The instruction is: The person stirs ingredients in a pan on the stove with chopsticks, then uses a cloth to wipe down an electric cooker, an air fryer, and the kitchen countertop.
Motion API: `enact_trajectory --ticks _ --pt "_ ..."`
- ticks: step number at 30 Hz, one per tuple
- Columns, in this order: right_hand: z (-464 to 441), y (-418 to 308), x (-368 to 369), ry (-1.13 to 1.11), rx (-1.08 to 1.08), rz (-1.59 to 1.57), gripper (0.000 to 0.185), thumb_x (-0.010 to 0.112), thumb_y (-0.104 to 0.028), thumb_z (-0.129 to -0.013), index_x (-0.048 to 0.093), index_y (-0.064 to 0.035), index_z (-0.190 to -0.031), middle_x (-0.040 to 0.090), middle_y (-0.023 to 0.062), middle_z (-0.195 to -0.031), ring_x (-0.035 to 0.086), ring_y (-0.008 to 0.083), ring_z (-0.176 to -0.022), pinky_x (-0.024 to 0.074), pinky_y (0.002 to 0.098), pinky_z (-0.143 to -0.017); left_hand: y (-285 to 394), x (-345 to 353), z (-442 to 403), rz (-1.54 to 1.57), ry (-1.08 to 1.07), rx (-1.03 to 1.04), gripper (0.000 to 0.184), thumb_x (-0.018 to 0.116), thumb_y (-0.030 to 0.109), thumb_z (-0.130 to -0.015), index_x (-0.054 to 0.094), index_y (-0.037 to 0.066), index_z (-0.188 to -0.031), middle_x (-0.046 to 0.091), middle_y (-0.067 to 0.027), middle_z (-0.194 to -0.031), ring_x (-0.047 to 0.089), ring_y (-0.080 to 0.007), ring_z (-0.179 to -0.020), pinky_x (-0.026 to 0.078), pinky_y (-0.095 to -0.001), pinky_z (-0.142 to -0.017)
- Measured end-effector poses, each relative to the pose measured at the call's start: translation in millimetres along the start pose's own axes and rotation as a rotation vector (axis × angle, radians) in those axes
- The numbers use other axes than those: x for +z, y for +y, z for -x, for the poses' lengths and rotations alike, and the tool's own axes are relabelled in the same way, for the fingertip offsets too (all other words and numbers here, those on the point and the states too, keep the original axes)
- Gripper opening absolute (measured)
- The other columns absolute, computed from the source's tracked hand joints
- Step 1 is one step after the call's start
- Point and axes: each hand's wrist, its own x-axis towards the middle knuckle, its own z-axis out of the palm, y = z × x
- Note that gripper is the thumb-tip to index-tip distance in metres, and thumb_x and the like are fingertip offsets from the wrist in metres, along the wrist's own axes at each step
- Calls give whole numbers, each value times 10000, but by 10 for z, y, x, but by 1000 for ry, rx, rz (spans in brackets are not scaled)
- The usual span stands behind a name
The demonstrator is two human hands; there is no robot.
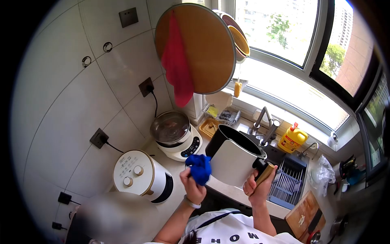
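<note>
My right hand (260,187) is wrapped around the wood-coloured handle (265,178) of a white air fryer basket (235,162) with a black inside. The basket is held up in front of the counter and sink, its opening tilted away from me. In my left hand (194,190) is a bunched blue cloth (199,168), close to the basket's left side. From this angle I cannot tell whether the cloth touches the basket. The basket's bottom inside is hidden.
Left on the counter stand a white appliance with two knobs (134,173) and an electric pot with a glass lid (170,127). Behind the basket are a faucet (264,122) and a yellow bottle (293,138). A rack (286,181) sits in the sink, near a cutting board (302,213) with a knife.
</note>
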Motion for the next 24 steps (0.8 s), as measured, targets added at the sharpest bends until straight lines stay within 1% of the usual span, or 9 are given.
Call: enact_trajectory --ticks 3,5,7,9,10,13,18,20,24 --pt "13 28 106 -8 44 -24 739 241 -831 -891 414 -126 -754 301 -12 -445 273 125 -319 222 269 -324 419 48 -310 -223 -329 197 291 721 274 -812 676 152 -1072 436 -179 -1280 396 -363 -1167 302 -547 -967" --pt "43 37 217 97 105 -36 717 253 -821 -898 426 -145 -730 300 -32 -425 266 112 -286 226 262 -286 506 177 -312 -369 -377 241 300 753 358 -799 700 263 -1079 447 -53 -1328 376 -322 -1194 256 -534 -979" --pt "33 45 206 83 84 -3 765 251 -844 -878 445 -112 -766 318 -5 -458 273 122 -326 209 256 -330 405 202 -164 -341 -362 269 265 731 271 -814 712 250 -1077 486 2 -1280 407 -286 -1139 290 -496 -939" --pt "24 45 239 123 70 45 769 252 -847 -875 443 -110 -762 336 6 -461 283 127 -328 216 250 -330 236 218 50 -283 -365 453 222 751 184 -753 738 231 -969 536 -29 -1172 427 -272 -1068 314 -467 -891" --pt "19 59 195 71 57 67 774 247 -846 -876 439 -104 -767 351 20 -461 298 139 -329 231 255 -326 225 218 79 -269 -350 436 280 727 129 -757 734 208 -1026 557 -55 -1109 461 -254 -965 335 -430 -844" --pt "68 56 236 137 101 19 776 237 -841 -882 430 -99 -762 350 30 -456 309 152 -326 259 273 -323 239 223 -176 -332 -303 232 303 699 105 -770 719 163 -1066 554 -82 -1097 482 -264 -924 349 -428 -814" --pt "11 86 140 62 94 64 760 227 -830 -892 413 -104 -767 346 34 -451 316 161 -320 292 291 -331 176 150 -196 -289 -395 332 228 677 86 -768 707 126 -990 561 -95 -1060 498 -261 -906 351 -408 -783" --pt "19 118 117 72 109 62 755 225 -826 -896 409 -105 -773 345 34 -449 316 162 -318 300 295 -333 159 131 -167 -282 -447 422 287 674 89 -756 726 165 -1028 562 -44 -1061 499 -213 -906 342 -368 -773" --pt "6 87 153 67 96 46 752 241 -862 -861 382 -131 -758 315 10 -443 285 148 -304 270 287 -317 320 153 -216 -353 -411 321 272 678 101 -762 738 204 -1007 569 -21 -1060 497 -181 -903 330 -359 -772"
